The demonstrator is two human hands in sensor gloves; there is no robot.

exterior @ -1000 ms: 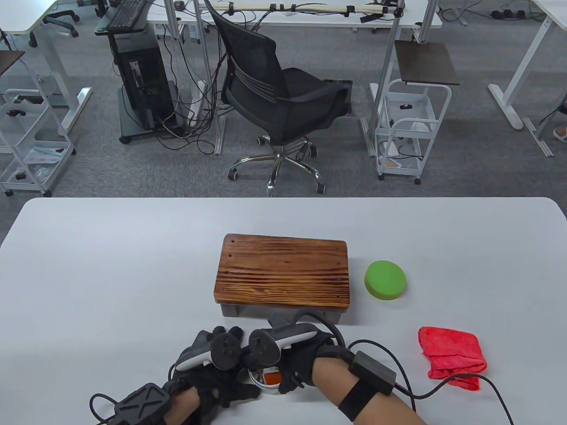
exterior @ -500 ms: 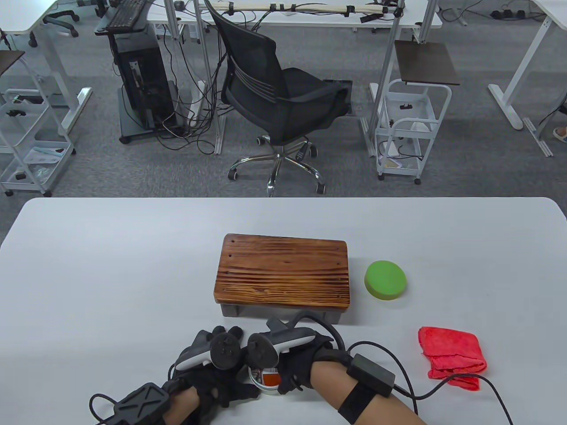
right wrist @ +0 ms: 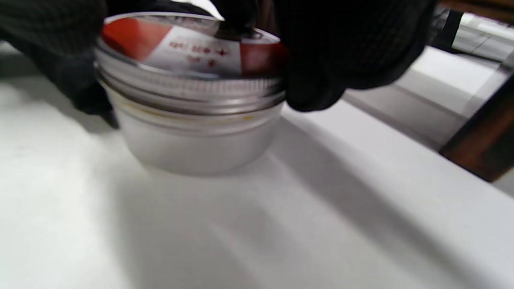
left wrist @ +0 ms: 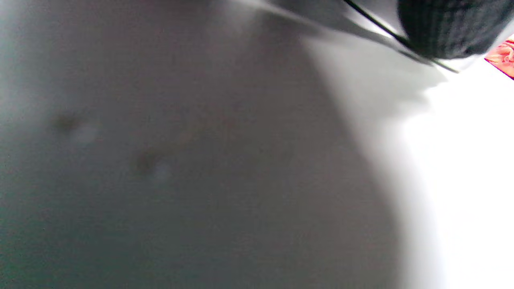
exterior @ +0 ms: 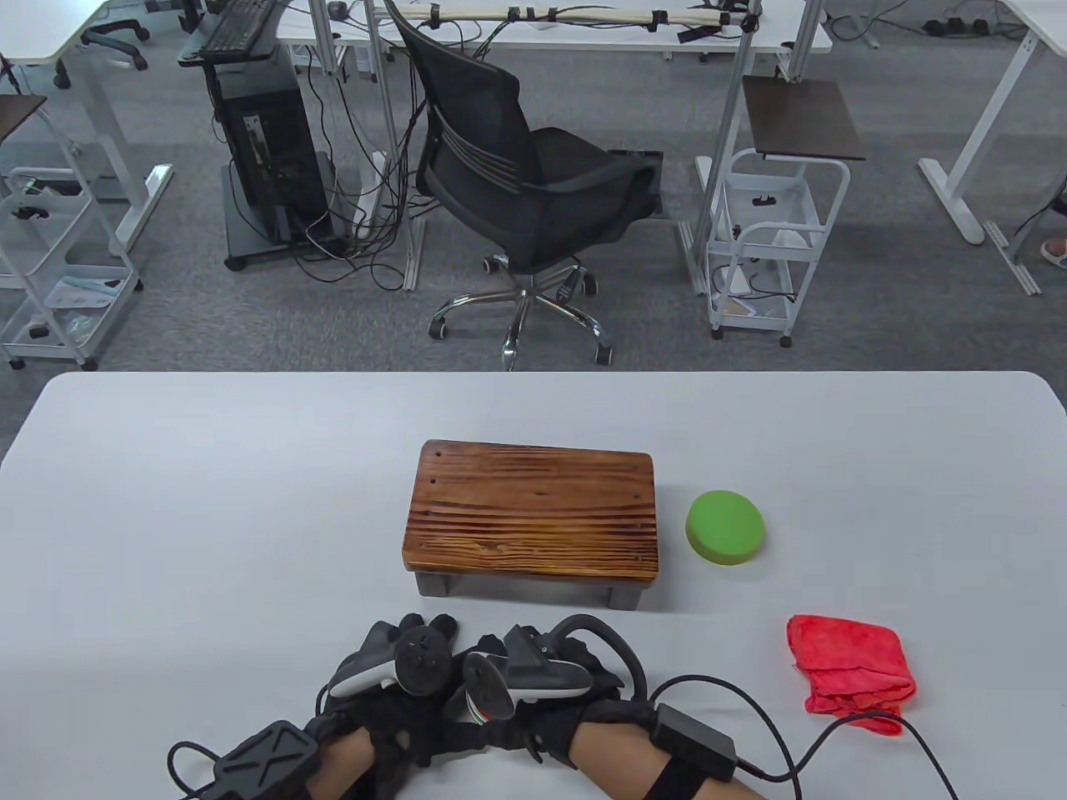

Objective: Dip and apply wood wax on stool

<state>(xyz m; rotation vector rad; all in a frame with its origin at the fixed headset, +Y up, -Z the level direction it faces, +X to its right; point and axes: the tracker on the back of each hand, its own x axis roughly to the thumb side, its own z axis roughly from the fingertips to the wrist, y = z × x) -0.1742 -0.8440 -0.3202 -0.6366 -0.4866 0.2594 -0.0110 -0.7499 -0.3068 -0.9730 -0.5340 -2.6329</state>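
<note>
My right fingers (right wrist: 321, 76) curl round the lid (right wrist: 188, 52) of the tin (right wrist: 192, 136); my left hand (exterior: 400, 708) steadies it, grip hidden. It sits on the tabletop (exterior: 208, 500), six o'clock of the stool (exterior: 533, 508). I judge I'm unscrewing; next, lift the lid.

Wax tin and stool on the table

The silver wax tin (right wrist: 192, 116) stands upright, its red-and-white lid (right wrist: 188, 48) on, near the front edge; the brown, grained stool (exterior: 533, 510) stands upright just beyond it.
</note>
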